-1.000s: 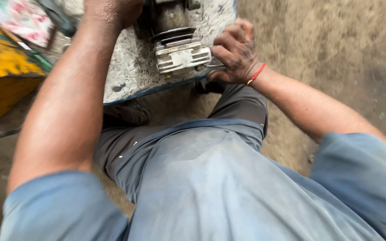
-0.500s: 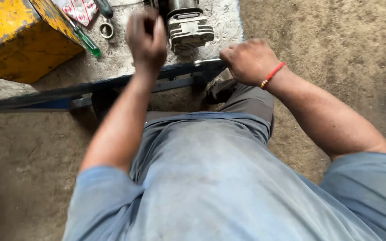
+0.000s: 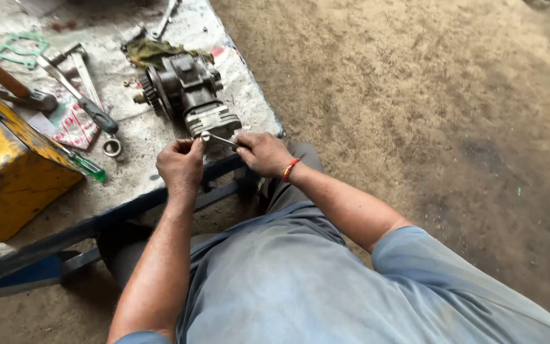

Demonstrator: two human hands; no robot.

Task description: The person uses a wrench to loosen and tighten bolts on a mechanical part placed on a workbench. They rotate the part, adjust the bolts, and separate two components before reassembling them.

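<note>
A small ring spanner [image 3: 219, 139] sits on a fastener at the near end of a greasy finned engine assembly [image 3: 186, 92], which lies near the front edge of a worn workbench [image 3: 160, 165]. The person's right hand [image 3: 261, 154] is closed around the spanner's handle; the left hand [image 3: 181, 164] is curled at its ring end, apparently steadying it, the two hands close together just in front of the casting. The risk, as it looks, is a slip: the spanner is thin and the metal oily, so a hard pull could jump it off the fastener and drive knuckles into the fins, or nudge the unclamped assembly toward the edge. Further out on the bench lie a green-handled screwdriver [image 3: 87, 165], a steel ring [image 3: 112, 148], a hammer [image 3: 14, 86], a green gasket [image 3: 21, 48] and a rag [image 3: 151, 51]; a yellow box [image 3: 7, 185] stands at the left.
</note>
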